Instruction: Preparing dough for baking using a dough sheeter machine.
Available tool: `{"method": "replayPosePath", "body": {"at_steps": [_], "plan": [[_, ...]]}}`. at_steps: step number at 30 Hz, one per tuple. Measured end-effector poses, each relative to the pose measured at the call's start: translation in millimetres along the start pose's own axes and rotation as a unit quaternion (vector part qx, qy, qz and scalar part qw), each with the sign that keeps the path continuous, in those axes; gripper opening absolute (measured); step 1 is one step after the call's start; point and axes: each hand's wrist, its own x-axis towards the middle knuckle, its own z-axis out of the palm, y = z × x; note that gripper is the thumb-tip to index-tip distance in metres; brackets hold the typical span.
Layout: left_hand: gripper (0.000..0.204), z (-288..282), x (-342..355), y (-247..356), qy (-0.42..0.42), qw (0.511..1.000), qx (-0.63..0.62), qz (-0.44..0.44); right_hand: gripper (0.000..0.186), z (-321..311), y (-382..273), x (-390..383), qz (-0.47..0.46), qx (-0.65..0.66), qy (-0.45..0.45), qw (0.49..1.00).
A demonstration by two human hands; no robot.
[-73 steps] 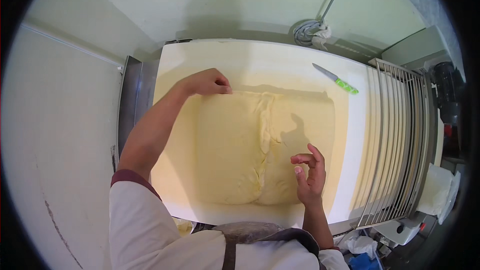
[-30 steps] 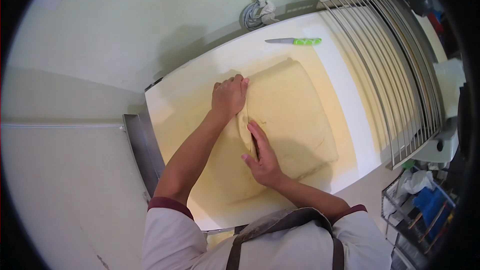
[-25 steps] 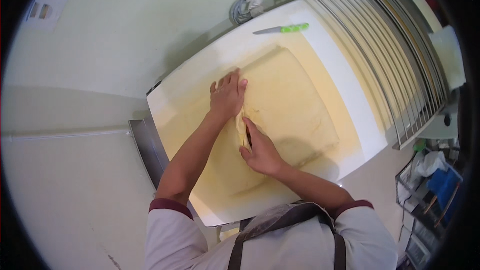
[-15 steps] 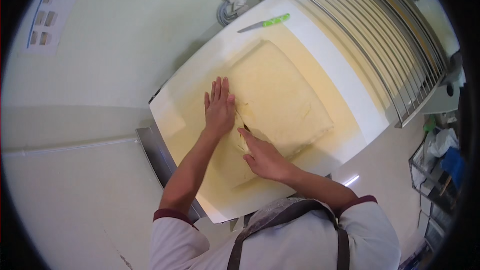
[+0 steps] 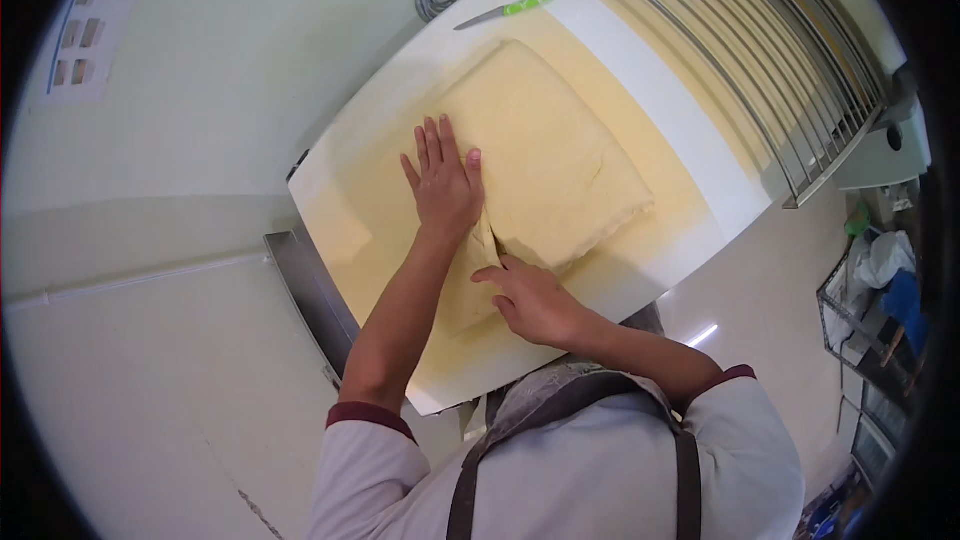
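Observation:
A large pale-yellow slab of dough (image 5: 545, 150) lies slanted on the floured belt, folded, with a loose strip (image 5: 480, 242) along its near left edge. My left hand (image 5: 446, 180) lies flat with fingers spread on the dough's left edge. By the near end of that strip is my right hand (image 5: 535, 300), its fingers bent around the dough's edge and partly hidden there. A narrow dark gap shows between the dough layers just above its fingertips. A knife with a green patterned handle (image 5: 530, 3) rests on the belt beyond the dough.
The white, flour-dusted belt (image 5: 690, 260) carries the dough. A curved metal bar guard (image 5: 740, 90) covers the machine at the far right. A steel tray (image 5: 315, 285) juts out at left beside the wall. Racks with bags (image 5: 885, 260) stand at the right.
In the picture, the belt, dough and knife sit higher and slightly farther left. My left hand has slid nearer the loose strip, and the gap in the dough looks longer.

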Motion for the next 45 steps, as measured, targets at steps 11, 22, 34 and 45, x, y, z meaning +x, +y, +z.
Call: {"method": "replayPosePath", "body": {"at_steps": [11,22,34,45], "plan": [[0.062,-4,-39,9,-0.006,0.998,0.016,0.053,0.039,16,17,-17,-0.037,-0.021,0.063,0.997],[0.059,-30,-142,-32,-0.047,0.990,-0.097,0.087,0.022,-8,30,-12,-0.107,-0.212,0.047,0.970],[0.052,-32,-156,-20,-0.020,0.996,-0.029,0.077,0.019,-4,26,-14,-0.084,-0.199,0.056,0.975],[0.052,19,-223,75,-0.121,0.245,-0.907,-0.320,0.014,-5,29,-9,-0.063,-0.223,0.011,0.973]]}}
